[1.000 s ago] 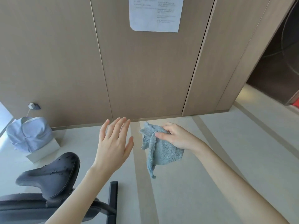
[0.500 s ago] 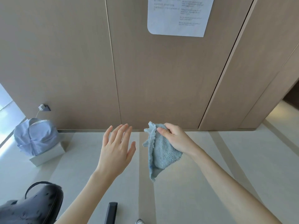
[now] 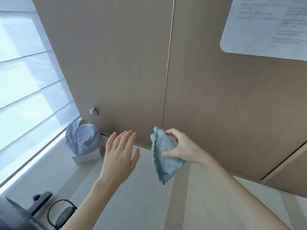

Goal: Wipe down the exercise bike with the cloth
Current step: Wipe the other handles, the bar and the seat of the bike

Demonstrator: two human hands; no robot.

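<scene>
My right hand (image 3: 184,149) grips a folded light-blue terry cloth (image 3: 163,155) in mid-air, thumb and fingers curled round its upper part while the lower corner hangs down. My left hand (image 3: 118,155) is raised beside it, fingers straight and spread, holding nothing, a short gap from the cloth. Only dark parts of the exercise bike (image 3: 15,214) show at the bottom left corner, including a pedal with a strap loop (image 3: 62,214). Both hands are well above and to the right of the bike.
A wood-panelled wall (image 3: 132,63) stands straight ahead with a printed sheet (image 3: 269,25) at top right. A pale blue bag (image 3: 82,140) sits on a white block by the wall. A bright window with blinds (image 3: 25,88) fills the left side. The pale floor (image 3: 149,205) lies below.
The view has swung left and up: the window has come in, the saddle has left the frame, a pedal appears. My right hand has turned and now clasps the cloth more fully.
</scene>
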